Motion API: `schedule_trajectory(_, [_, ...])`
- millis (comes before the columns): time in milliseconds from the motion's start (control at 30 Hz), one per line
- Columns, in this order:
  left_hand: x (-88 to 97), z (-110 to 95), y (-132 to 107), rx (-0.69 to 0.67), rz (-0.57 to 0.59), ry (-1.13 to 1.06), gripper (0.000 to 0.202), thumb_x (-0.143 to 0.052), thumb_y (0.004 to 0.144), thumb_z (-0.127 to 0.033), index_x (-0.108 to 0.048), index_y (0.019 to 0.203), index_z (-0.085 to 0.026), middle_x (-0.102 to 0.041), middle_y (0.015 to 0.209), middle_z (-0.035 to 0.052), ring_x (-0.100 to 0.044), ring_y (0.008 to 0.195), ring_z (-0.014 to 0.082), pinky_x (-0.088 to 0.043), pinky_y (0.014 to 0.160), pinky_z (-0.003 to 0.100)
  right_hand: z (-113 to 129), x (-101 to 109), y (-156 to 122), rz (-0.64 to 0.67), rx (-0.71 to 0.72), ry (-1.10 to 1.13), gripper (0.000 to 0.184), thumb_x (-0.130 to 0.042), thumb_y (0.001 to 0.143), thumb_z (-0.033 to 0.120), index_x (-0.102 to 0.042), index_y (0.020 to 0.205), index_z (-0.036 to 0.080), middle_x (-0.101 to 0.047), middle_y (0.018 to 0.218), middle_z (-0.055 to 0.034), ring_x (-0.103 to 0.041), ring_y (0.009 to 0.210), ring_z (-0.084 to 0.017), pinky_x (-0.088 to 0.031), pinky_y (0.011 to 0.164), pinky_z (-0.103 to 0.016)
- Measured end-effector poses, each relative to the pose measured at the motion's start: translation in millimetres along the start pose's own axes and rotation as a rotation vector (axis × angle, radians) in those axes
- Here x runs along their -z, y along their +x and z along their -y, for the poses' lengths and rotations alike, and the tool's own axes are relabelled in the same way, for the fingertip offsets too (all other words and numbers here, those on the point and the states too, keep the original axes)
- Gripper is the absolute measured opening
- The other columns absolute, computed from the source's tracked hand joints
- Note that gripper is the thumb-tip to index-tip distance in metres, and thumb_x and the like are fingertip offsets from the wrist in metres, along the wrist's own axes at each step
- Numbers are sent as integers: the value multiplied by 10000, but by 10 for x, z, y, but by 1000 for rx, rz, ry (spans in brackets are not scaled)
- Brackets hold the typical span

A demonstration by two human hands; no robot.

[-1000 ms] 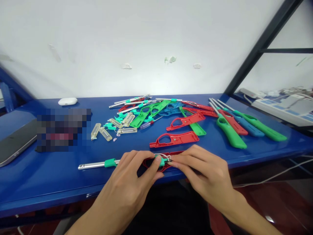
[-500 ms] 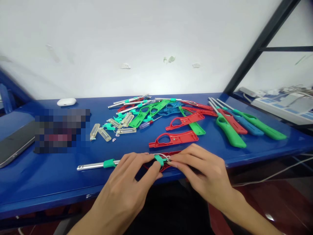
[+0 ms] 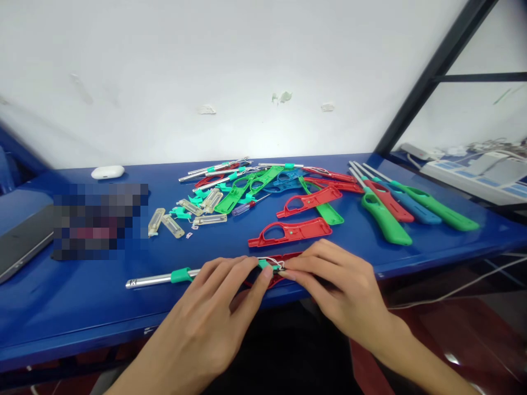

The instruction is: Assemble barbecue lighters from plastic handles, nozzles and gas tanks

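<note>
At the near edge of the blue table [image 3: 82, 307], my left hand [image 3: 214, 318] and my right hand [image 3: 341, 285] meet over a red lighter shell [image 3: 284, 258]. A silver metal tube with a teal collar [image 3: 164, 278] sticks out to the left of it. My left fingers press a small teal part [image 3: 265, 265] into the shell. My right fingertips pinch thin white wires [image 3: 276, 263] right beside it. Most of the shell is hidden under both hands.
Another red shell half [image 3: 290, 231] lies just beyond my hands. Farther back is a heap of green, red and blue shells and tubes [image 3: 255, 184], clear fuel tanks [image 3: 173, 225], and several assembled lighters [image 3: 387, 211] at right. A white case [image 3: 107, 171] and grey device [image 3: 24, 241] sit left.
My hands have stayed on the same lighter; the left fingers have shifted slightly over the teal part. The camera has tilted a little, so the table sits slightly higher in view.
</note>
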State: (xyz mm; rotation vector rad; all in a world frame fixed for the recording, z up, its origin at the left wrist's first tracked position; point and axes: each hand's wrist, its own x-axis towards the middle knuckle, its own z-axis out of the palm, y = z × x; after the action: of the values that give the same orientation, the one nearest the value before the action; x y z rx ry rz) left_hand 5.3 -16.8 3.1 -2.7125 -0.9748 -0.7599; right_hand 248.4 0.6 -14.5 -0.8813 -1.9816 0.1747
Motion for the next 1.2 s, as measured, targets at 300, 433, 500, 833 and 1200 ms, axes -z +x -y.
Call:
schedule_trajectory(300, [-47, 27, 35, -68, -31, 75, 487, -247, 1092, -73, -670, 1309, -179, -698, 1237, 121, -662, 1108, 247, -567, 924, 398, -13, 1, -3, 8, -11, -10, 81, -746, 953, 113, -792, 996, 164, -741, 888, -18, -664, 788, -128, -526, 749, -255])
schedule_trajectory(433, [36, 19, 84, -98, 53, 109, 457, -305, 1078, -46, -684, 1307, -158, -713, 1235, 135, -675, 1128, 254, -577, 931, 394, -11, 3, -2, 8, -11, -17, 80, -742, 959, 124, -792, 995, 175, -741, 892, -13, -666, 787, -128, -528, 748, -258])
schedule_trajectory(500, [51, 27, 100, -117, 22, 120, 440, -318, 1078, -50, -701, 1273, -146, -731, 1186, 138, -700, 1078, 253, -592, 898, 390, -11, 5, -6, 10, -10, -21, 77, -743, 959, 128, -791, 998, 174, -740, 887, -13, -666, 783, -128, -529, 748, -260])
schedule_trajectory(833, [22, 55, 81, -114, -23, 115, 428, -356, 1051, -21, -684, 1281, -174, -751, 1185, 105, -711, 1133, 235, -597, 961, 400, -59, 46, -81, 86, 164, -193, 137, -702, 981, 132, -756, 1106, 136, -726, 962, -84, -645, 814, -181, -530, 724, -336])
schedule_trajectory(1200, [-94, 74, -1, 64, -48, -92, 438, -514, 1050, -81, -565, 1454, -242, -707, 1246, 96, -668, 1152, 239, -570, 991, 424, -28, 39, -78, 52, 64, -118, 263, -724, 976, 182, -683, 1235, 189, -758, 1026, -60, -698, 890, -194, -568, 819, -334])
